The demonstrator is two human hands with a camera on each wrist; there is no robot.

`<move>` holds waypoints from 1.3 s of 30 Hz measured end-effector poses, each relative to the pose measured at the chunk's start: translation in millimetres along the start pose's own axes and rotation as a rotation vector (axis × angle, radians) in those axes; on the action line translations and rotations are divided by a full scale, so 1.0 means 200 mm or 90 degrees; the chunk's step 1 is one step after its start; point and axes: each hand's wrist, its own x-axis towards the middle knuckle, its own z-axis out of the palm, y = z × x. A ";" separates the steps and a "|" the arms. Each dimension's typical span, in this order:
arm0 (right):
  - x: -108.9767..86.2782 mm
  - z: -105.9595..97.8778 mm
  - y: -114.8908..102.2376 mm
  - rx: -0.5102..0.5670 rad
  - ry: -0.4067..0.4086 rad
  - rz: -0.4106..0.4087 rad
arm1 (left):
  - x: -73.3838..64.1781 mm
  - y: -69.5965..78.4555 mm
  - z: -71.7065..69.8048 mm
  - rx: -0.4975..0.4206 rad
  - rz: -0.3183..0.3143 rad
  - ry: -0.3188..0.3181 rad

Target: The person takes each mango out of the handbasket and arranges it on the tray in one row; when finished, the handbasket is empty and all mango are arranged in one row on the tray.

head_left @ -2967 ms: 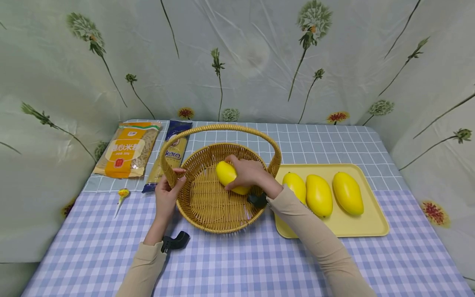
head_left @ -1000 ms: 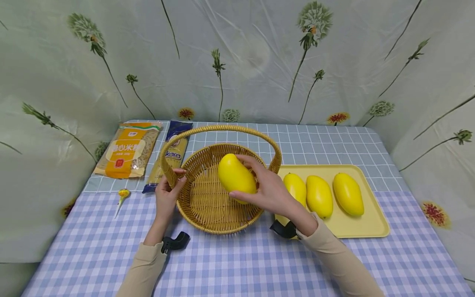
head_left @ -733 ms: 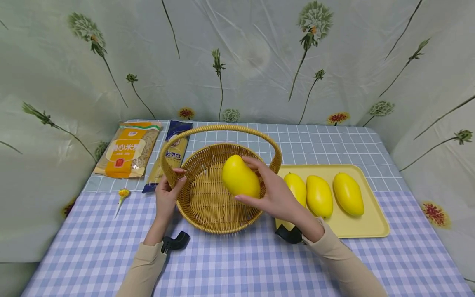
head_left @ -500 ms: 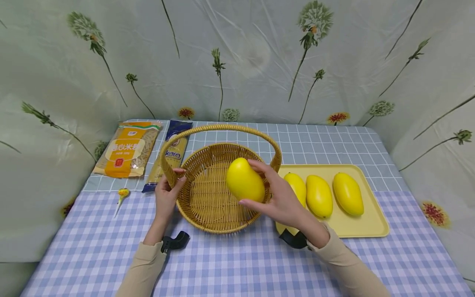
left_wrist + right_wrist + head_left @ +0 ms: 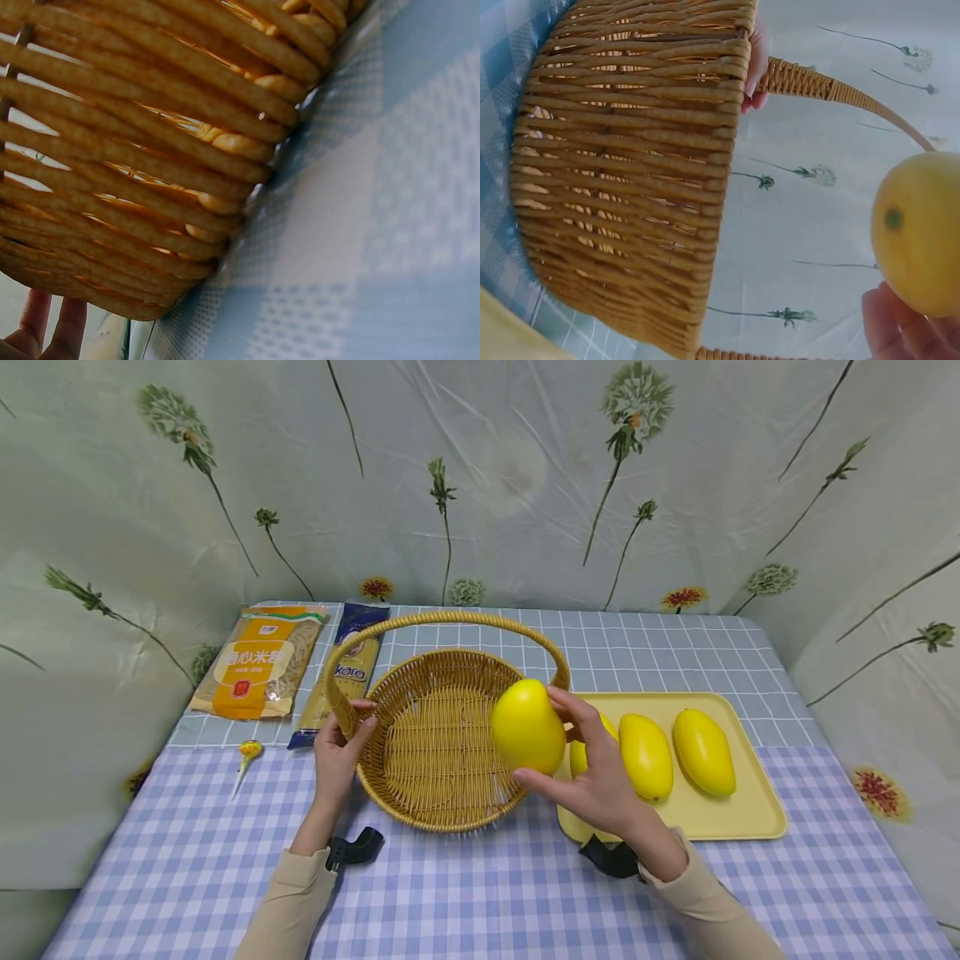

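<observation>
My right hand (image 5: 600, 785) holds a yellow mango (image 5: 527, 727) between thumb and fingers, raised over the right rim of the wicker basket (image 5: 435, 756). In the right wrist view the mango (image 5: 919, 232) shows a dark stem spot, with fingertips against it. No fruit lies on the basket's woven floor. On the basket's left side, my left hand (image 5: 337, 768) grips the rim at the foot of the tall arched handle (image 5: 450, 618). From the left wrist view, the basket wall (image 5: 135, 150) fills much of the frame, and fingers (image 5: 67, 330) show below it.
Right of the basket, a pale yellow tray (image 5: 738, 814) carries three mangoes (image 5: 646, 756), one partly behind my right hand. At the left lie an orange food bag (image 5: 258, 664), a blue-and-yellow pasta pack (image 5: 348, 672) and a lollipop (image 5: 248, 752). A checked cloth (image 5: 442, 893) covers the table.
The mango was down inside the basket; my right hand has lifted it out and carried it rightward, toward the tray side. My left hand and the basket have stayed in place.
</observation>
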 end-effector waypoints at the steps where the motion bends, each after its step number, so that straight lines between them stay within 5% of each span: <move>1: 0.00 -0.01 0.00 0.000 0.014 -0.012 | 0.00 0.00 0.00 0.001 -0.001 0.000; 8: -0.04 -0.08 0.02 -0.012 0.094 -0.049 | 0.00 -0.01 0.00 0.001 -0.003 0.001; 14: -0.07 -0.18 0.06 0.026 0.156 -0.007 | 0.00 -0.01 0.00 -0.004 -0.003 0.001; 18: -0.11 -0.25 0.10 0.037 0.208 0.042 | 0.00 -0.01 0.00 0.001 -0.009 0.003; 30: -0.20 -0.52 0.25 -0.078 0.387 0.261 | -0.01 -0.01 0.00 -0.007 0.004 -0.005; 39: -0.27 -0.68 0.37 -0.161 0.438 0.402 | 0.00 -0.01 0.00 0.004 -0.001 0.004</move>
